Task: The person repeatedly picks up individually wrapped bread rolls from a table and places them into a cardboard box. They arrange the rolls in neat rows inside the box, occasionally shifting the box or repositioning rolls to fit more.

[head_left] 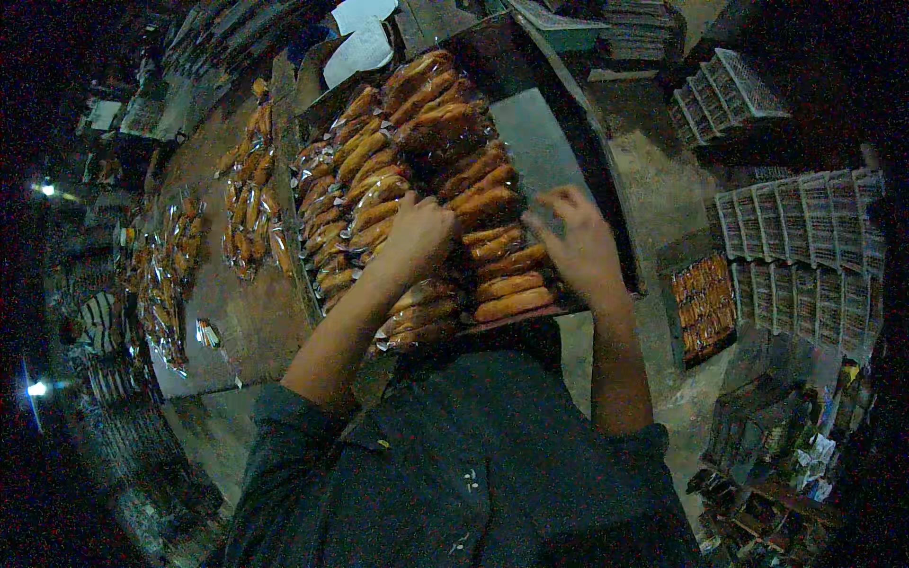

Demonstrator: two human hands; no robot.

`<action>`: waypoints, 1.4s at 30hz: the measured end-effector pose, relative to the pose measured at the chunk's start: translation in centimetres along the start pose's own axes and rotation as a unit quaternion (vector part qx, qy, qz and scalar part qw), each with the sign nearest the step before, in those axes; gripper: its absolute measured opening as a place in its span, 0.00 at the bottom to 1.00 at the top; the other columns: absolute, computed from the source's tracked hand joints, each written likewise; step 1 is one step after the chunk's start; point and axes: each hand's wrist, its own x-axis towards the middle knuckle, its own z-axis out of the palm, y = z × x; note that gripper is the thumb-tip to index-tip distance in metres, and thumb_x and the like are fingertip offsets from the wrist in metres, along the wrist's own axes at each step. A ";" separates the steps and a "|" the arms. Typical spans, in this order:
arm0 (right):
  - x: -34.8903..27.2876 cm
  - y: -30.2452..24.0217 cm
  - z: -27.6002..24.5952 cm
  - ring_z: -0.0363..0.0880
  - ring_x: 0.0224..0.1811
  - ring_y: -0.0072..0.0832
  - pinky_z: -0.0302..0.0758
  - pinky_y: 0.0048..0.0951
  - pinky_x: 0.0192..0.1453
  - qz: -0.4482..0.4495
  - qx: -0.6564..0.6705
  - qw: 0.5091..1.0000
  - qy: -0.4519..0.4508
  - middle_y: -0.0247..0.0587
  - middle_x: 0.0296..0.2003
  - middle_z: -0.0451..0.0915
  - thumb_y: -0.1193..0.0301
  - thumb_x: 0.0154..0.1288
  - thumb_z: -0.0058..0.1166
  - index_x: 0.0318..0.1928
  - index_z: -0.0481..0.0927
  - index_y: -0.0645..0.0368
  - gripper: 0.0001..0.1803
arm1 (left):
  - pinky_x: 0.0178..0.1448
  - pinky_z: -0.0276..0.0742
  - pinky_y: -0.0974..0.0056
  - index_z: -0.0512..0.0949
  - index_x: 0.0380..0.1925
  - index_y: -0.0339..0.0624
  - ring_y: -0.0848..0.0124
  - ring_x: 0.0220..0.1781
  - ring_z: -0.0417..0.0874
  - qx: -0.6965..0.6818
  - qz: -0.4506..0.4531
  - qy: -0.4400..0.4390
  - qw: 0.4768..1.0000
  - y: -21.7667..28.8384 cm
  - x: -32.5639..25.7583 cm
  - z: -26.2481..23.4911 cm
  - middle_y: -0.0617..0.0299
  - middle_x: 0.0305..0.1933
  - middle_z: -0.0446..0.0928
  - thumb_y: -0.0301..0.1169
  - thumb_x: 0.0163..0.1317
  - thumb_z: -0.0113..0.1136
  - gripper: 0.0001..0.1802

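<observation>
Spreading along the left, a flat brown worktable (270,327) carries loose heaps of bread in shiny, crinkled clear film (248,208). Beside it stands a deep, straight-sided dark container (600,142), its wall bowed by the lens. Pale lattice crates (800,232) rise in ribbed stacks at the right, next to a squarish block of glossy orange-brown packets (703,303). The person wears a dark cloth shirt (464,426) with sleeves ending near the elbows. Inside the container, a smooth grey panel (544,147) borders rows of bread rolls (492,201): long, rounded, golden to deep brown, many glinting under wrap. The left hand (423,232) bends over the middle of these rows, fingers curled; whether it grips a roll I cannot tell. The right hand (578,241), blurred, hangs beside the right-hand row, fingers crooked and thumb apart; its hold is also unclear. Smallest, a whitish bundle (207,333) lies on the worktable.
</observation>
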 end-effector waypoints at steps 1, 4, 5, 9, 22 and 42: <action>0.1 0.1 -0.2 0.82 0.49 0.46 0.78 0.40 0.56 0.007 0.019 0.998 0.054 0.50 0.46 0.80 0.61 0.69 0.63 0.50 0.84 0.61 0.17 | 0.66 0.70 0.43 0.86 0.36 0.44 0.56 0.52 0.83 -0.017 0.006 -0.024 1.000 -0.1 0.0 -0.3 0.54 0.39 0.85 0.35 0.59 0.65 0.09; 0.6 -0.1 -0.9 0.83 0.47 0.42 0.79 0.38 0.53 0.009 0.056 0.989 0.139 0.47 0.46 0.80 0.61 0.70 0.62 0.50 0.83 0.61 0.17 | 0.67 0.69 0.44 0.86 0.39 0.42 0.56 0.54 0.83 -0.110 0.017 0.022 0.994 -0.8 -1.1 -1.8 0.54 0.43 0.85 0.37 0.60 0.66 0.12; 0.7 -0.3 -1.0 0.83 0.46 0.41 0.79 0.37 0.52 -0.001 0.051 0.988 0.145 0.47 0.46 0.80 0.62 0.71 0.62 0.49 0.83 0.61 0.16 | 0.67 0.70 0.45 0.85 0.40 0.42 0.56 0.55 0.83 -0.165 0.021 0.114 0.979 -0.8 -2.4 -2.4 0.53 0.44 0.85 0.37 0.60 0.67 0.13; 0.8 -1.0 -1.0 0.83 0.46 0.38 0.78 0.36 0.52 -0.033 0.055 0.987 0.144 0.46 0.45 0.80 0.63 0.72 0.61 0.50 0.83 0.61 0.15 | 0.64 0.73 0.52 0.85 0.43 0.40 0.55 0.55 0.83 -0.330 -0.067 0.242 0.910 -1.6 -8.2 -4.5 0.53 0.49 0.85 0.35 0.62 0.69 0.13; -5.5 -6.3 3.3 0.77 0.33 0.41 0.73 0.41 0.36 -0.212 0.082 0.974 0.009 0.45 0.30 0.77 0.66 0.59 0.70 0.27 0.77 0.61 0.15 | 0.51 0.77 0.57 0.80 0.45 0.37 0.60 0.46 0.83 -0.393 -0.430 0.314 0.750 10.5 -39.9 19.8 0.52 0.44 0.82 0.36 0.74 0.58 0.13; -27.5 -17.2 29.4 0.30 0.85 0.42 0.31 0.51 0.85 0.115 0.086 0.710 -0.689 0.44 0.82 0.41 0.32 0.76 0.25 0.81 0.48 0.52 0.48 | 0.54 0.78 0.55 0.81 0.48 0.38 0.55 0.50 0.84 -0.737 -0.530 0.031 0.418 13.7 -62.0 39.1 0.50 0.48 0.83 0.42 0.74 0.58 0.18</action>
